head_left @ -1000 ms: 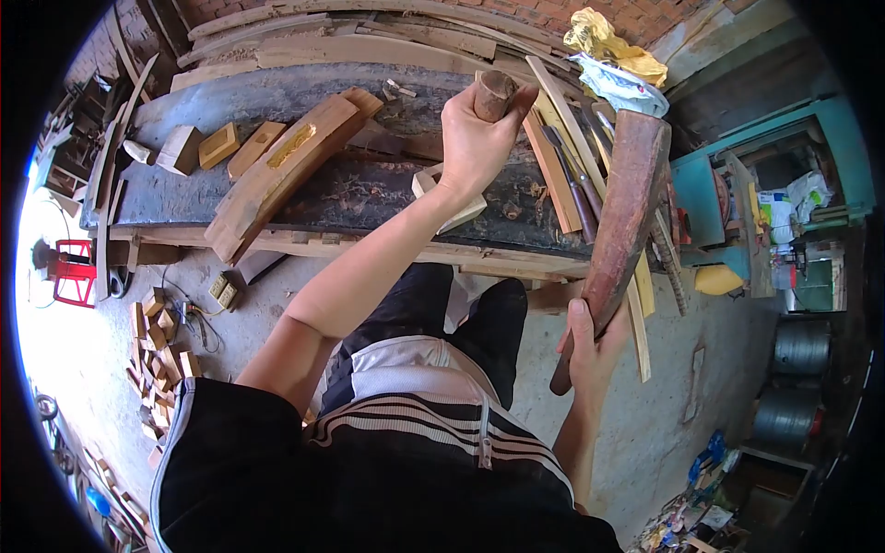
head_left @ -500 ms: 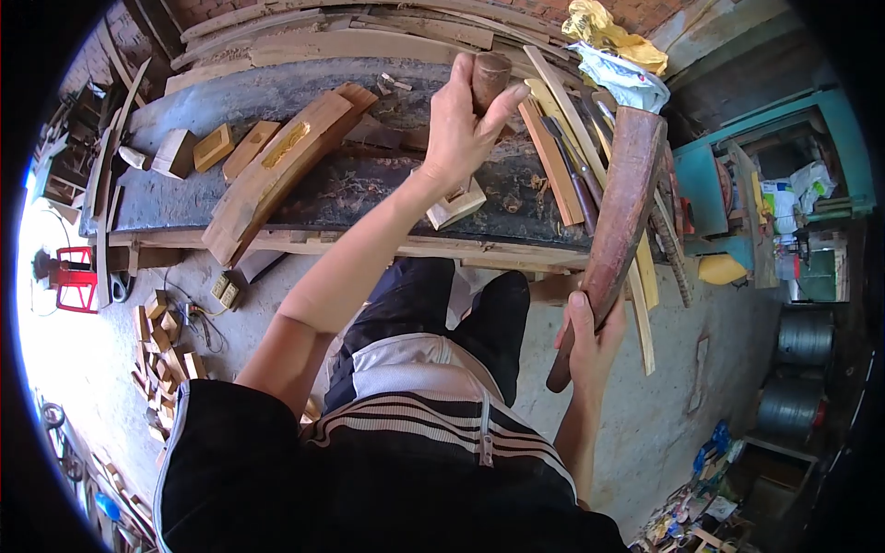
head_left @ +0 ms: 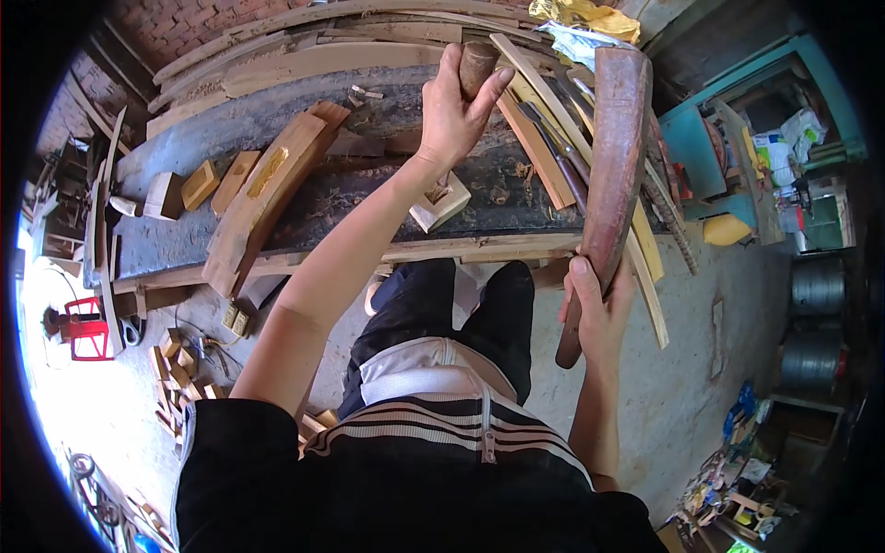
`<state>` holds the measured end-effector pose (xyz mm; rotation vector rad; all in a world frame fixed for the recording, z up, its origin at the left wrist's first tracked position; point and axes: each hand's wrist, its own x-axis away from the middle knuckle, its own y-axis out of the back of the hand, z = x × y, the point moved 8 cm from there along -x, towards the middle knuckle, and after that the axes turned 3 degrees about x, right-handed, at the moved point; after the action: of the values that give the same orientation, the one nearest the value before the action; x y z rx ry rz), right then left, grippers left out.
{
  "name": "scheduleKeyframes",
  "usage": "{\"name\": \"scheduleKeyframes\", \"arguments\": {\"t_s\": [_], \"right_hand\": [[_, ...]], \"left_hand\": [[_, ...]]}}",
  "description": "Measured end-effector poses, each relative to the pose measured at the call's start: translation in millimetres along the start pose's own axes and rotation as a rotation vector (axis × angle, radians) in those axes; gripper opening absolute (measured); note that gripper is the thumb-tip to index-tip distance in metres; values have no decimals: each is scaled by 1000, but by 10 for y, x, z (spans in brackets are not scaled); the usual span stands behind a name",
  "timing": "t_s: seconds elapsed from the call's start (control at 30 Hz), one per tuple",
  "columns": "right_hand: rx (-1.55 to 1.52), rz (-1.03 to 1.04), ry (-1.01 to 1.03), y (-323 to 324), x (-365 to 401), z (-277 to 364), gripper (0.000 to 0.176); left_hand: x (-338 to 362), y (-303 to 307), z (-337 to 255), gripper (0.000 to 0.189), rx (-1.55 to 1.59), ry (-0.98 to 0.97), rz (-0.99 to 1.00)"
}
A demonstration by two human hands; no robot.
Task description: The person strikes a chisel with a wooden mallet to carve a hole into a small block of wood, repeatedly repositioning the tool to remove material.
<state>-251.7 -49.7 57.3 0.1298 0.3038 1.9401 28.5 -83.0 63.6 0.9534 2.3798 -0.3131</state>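
Observation:
My left hand is wrapped round a brown cylindrical wooden handle, its top end showing above the fist. Whatever lies below the handle is mostly hidden by the hand. A small pale wooden block with a cut in it rests on the dark bench under my left wrist. In my right hand is a long reddish-brown wooden mallet, gripped near its narrow lower end, with the thick end up. To the left lies a large curved wooden piece with a slot cut in it.
Small blocks sit at the bench's left. Chisels and wooden strips lie to the right, near plastic bags. Long planks line the back. Wood offcuts and a red stool stand on the floor.
The view has shifted and tilted slightly. Both hands keep their holds, and the mallet stands a little more upright.

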Motion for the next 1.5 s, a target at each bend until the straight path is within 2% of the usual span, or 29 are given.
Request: {"name": "scheduleKeyframes", "arguments": {"t_s": [0.03,0.1,0.3,0.4,0.43,0.47,0.57,0.6,0.63,0.7,0.73,0.77,0.83,0.93,0.97,1.03,1.1,1.17,1.23,1.27,1.3,1.37,1.4,1.43,1.5], "right_hand": [[-7,-8,-2,15,-17,-23,34],[-47,36,-37,0,-39,-107,43],[-33,74,-46,-53,-117,-94,45],[-99,76,-23,-105,-228,36,44],[-88,70,1,-102,-302,136,44],[-76,64,24,-84,-397,264,44],[-86,15,281,-27,-650,881,44],[-55,16,355,-16,-729,1036,47],[-57,-5,351,-11,-805,1028,47],[141,150,357,-158,-932,1004,50],[317,207,301,-280,-991,828,54],[333,301,256,-294,-993,732,56],[440,277,200,-183,-1049,726,58],[341,273,350,-98,-1016,1106,62],[292,174,423,-63,-955,1254,62],[279,138,406,-83,-995,1147,59],[518,276,226,-201,-986,788,61],[479,309,169,-116,-953,687,63],[343,272,135,-65,-847,653,60],[299,227,273,-47,-925,481,61],[296,225,275,-48,-838,508,61],[175,220,74,-48,-624,443,62],[168,230,45,-41,-594,320,62],[161,223,49,-30,-533,277,62],[96,200,33,-12,-366,211,61]], "left_hand": [[-1,-1,27,47,31,45,2],[-10,7,-13,48,19,-17,-14],[-8,-14,23,44,15,-70,-10],[23,-68,-12,42,74,-29,39],[33,-100,1,41,84,0,63],[44,-154,0,41,67,-60,79],[146,-337,-109,41,58,-150,165],[171,-407,5,39,97,-34,219],[177,-441,-6,39,104,-37,240],[163,-464,-2,38,57,-13,251],[156,-431,-174,37,39,-265,173],[153,-406,-169,37,30,-290,139],[124,-430,-119,39,9,-161,206],[195,-519,-104,41,37,-111,252],[215,-548,-90,42,12,-95,282],[237,-544,-90,42,-49,-162,266],[232,-527,-139,40,35,-203,237],[260,-529,-253,38,11,-296,222],[308,-601,-171,52,0,-180,314],[300,-584,-206,35,32,-212,263],[263,-593,-170,35,31,-215,265],[118,-541,77,30,279,-11,297],[62,-462,182,30,291,130,270],[-36,-372,237,35,331,127,206],[-60,-170,328,43,382,266,122]]}}
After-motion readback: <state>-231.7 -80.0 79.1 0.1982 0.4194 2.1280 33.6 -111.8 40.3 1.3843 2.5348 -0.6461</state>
